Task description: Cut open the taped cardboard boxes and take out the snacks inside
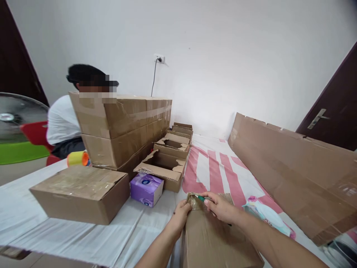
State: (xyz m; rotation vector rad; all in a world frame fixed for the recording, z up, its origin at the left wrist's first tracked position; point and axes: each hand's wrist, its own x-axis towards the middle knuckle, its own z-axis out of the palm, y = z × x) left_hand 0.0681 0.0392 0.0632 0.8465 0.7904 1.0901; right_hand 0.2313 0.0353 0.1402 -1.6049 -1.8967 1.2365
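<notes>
A taped brown cardboard box [212, 242] lies on the table right in front of me. My left hand [180, 215] is closed on the box's far left corner, pinching the crumpled tape there. My right hand [220, 206] rests on the box's far edge, closed around a small green-tipped tool [201, 198] whose tip points at the tape.
A closed box [80, 193] and a purple tissue pack [146, 188] sit left. Behind stand stacked boxes [125, 126], open boxes [164, 167] and a yellow tape roll [78, 158]. Flat cardboard [295, 171] leans right. A person in white [63, 119] sits behind the stack.
</notes>
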